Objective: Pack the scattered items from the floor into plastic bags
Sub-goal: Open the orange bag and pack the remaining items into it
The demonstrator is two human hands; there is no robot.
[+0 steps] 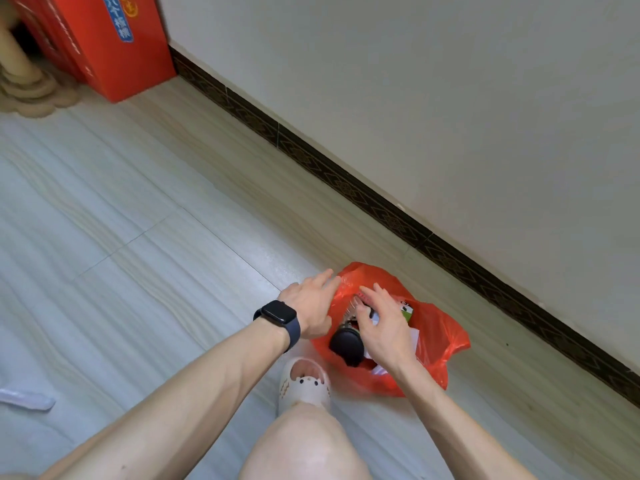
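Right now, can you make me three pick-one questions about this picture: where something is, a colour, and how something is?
1. Where is the smartwatch? A) left wrist B) right wrist C) floor
2. What colour is the plastic bag? A) blue B) red C) white
3. The bag is: A) tied shut B) open C) folded flat
Answers: A, it wraps the left wrist; B, its plastic is bright red; B, a black round thing shows inside its mouth.

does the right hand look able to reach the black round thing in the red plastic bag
Probably yes: the right hand hovers just beside the black round thing, which lies uncovered on top in the open red plastic bag.
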